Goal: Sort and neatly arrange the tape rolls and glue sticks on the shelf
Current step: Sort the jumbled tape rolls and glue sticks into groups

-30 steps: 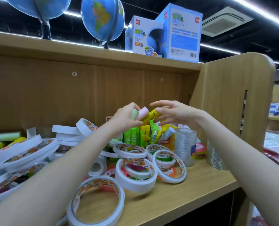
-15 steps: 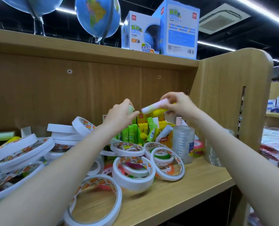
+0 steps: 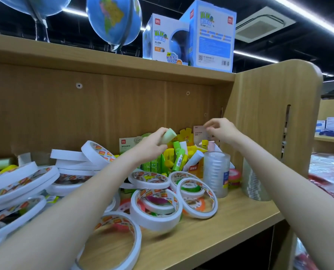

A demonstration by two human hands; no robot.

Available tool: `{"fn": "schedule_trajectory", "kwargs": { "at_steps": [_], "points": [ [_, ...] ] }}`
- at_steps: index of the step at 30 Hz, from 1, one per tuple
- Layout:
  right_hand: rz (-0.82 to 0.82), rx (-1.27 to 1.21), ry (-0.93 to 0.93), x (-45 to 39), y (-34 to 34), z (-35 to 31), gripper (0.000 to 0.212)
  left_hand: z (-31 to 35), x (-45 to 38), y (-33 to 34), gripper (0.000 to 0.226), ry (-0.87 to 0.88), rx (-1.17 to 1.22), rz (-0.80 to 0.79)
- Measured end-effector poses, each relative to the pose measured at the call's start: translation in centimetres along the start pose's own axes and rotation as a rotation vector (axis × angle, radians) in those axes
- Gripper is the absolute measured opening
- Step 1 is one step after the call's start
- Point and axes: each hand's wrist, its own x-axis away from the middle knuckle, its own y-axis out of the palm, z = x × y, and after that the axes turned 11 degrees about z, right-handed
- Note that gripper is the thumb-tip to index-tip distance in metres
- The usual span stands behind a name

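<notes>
My left hand [image 3: 152, 145] grips a pale green glue stick [image 3: 167, 135] above the heap of green and yellow glue sticks [image 3: 178, 158] at the back of the shelf [image 3: 240, 221]. My right hand [image 3: 221, 130] hovers over the display box's white card [image 3: 199, 134]. Its fingers are loosely curled, with nothing visible between them. Just below it, a pink-capped stick [image 3: 211, 145] and a yellow one [image 3: 204, 143] stand in the box. White double-sided tape rolls [image 3: 156, 211] lie scattered across the shelf's front and left.
A stack of clear tape rolls [image 3: 217, 172] stands right of the glue sticks, with a coloured roll [image 3: 234, 177] and a large clear roll [image 3: 254, 184] by the wooden side panel [image 3: 269, 117]. Globes [image 3: 113, 20] and globe boxes [image 3: 213, 34] sit on the top board.
My right hand has moved right and back to the display box and no longer holds the white-and-yellow glue stick. My left hand still holds the pale green stick.
</notes>
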Motion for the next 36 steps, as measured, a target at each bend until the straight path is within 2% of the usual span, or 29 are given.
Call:
{"fn": "schedule_trajectory", "kwargs": {
  "at_steps": [3, 6, 8, 10, 13, 14, 16, 19, 21, 24, 28, 30, 33, 36],
  "points": [
    [-0.332, -0.348, -0.044, 2.0, -0.4, -2.9, 0.019, 0.4, -0.1, 1.0, 0.039, 0.049, -0.011, 0.011],
    [-0.456, -0.382, -0.100, 3.3, 0.0, -4.0, 0.024, 0.7, -0.4, 1.9, 0.035, 0.058, -0.028, 0.057],
    [-0.414, -0.374, -0.125, 3.2, 0.3, -3.9, 0.021, 0.9, -0.6, 2.1, 0.038, 0.034, -0.007, 0.091],
    [-0.257, -0.338, -0.090, 2.5, 0.6, -3.2, 0.016, 0.5, -0.7, 1.7, 0.039, 0.011, -0.021, 0.129],
    [0.134, 0.058, -0.026, 0.6, 1.4, -1.2, 0.013, -0.7, -0.6, 0.1, 0.029, -0.003, -0.132, 0.113],
    [0.198, 0.197, -0.003, 0.2, 1.7, -0.5, 0.016, -1.2, -0.3, -0.4, 0.028, 0.001, -0.170, 0.097],
    [0.140, 0.358, 0.047, -0.1, 2.3, 0.6, 0.025, -1.8, 0.3, -1.2, 0.027, 0.026, -0.222, 0.083],
    [-0.085, 0.428, 0.083, 0.2, 2.5, 0.6, 0.032, -2.1, 0.9, -2.0, 0.027, 0.066, -0.263, 0.110],
    [-0.148, 0.431, 0.074, 0.4, 1.9, -0.1, 0.031, -2.0, 1.4, -2.7, 0.027, 0.086, -0.275, 0.149],
    [-0.128, 0.349, 0.031, 0.6, 1.2, -1.7, 0.029, -1.6, 2.5, -3.8, 0.026, 0.176, -0.334, 0.237],
    [-0.142, 0.173, -0.149, 2.2, 2.2, -6.3, 0.025, -2.0, 5.1, -6.7, 0.024, 0.233, -0.438, 0.353],
    [-0.176, 0.073, -0.223, 3.6, 3.6, -9.1, 0.023, -2.7, 7.0, -9.1, 0.022, 0.205, -0.461, 0.406],
    [-0.317, -0.110, -0.313, 5.9, 6.6, -13.6, 0.018, -4.2, 10.4, -12.9, 0.022, 0.131, -0.504, 0.456],
    [-0.417, -0.289, -0.399, 8.2, 9.6, -18.6, 0.017, -5.9, 14.5, -16.7, 0.022, 0.008, -0.563, 0.448]
  ]
}}
